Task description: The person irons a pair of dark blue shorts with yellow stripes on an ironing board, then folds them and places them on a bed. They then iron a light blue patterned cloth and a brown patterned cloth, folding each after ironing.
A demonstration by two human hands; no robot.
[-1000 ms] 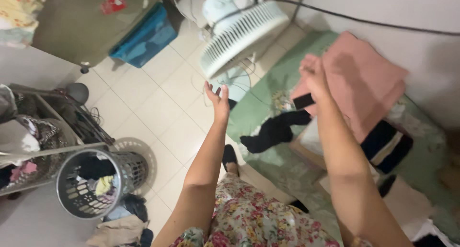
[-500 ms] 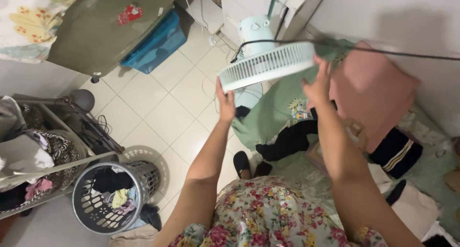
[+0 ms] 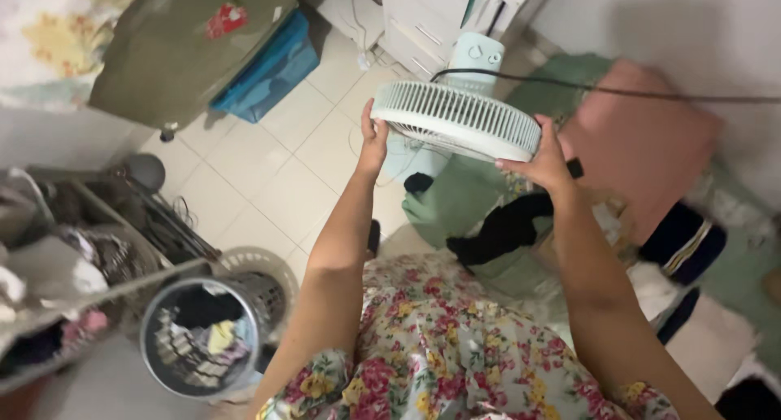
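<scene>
A white standing fan [image 3: 455,119] with a round grille stands on the tiled floor in front of me. My left hand [image 3: 374,135] grips the left rim of the grille. On the right rim rests my right hand [image 3: 543,155], fingers curled around it, with a small black object partly showing behind the hand. The fan's pale blue motor housing [image 3: 480,54] rises behind the grille. A black cable [image 3: 651,93] runs across above it.
A grey laundry basket [image 3: 203,334] with clothes stands at lower left beside a cluttered rack [image 3: 73,257]. A green mat [image 3: 464,200] holds a black garment [image 3: 500,229], a pink blanket [image 3: 643,143] and folded clothes. A blue bin [image 3: 268,66] sits by an olive cabinet.
Both hands moved from mid-air onto the fan's grille and now grip its two sides. The view has shifted closer over the fan.
</scene>
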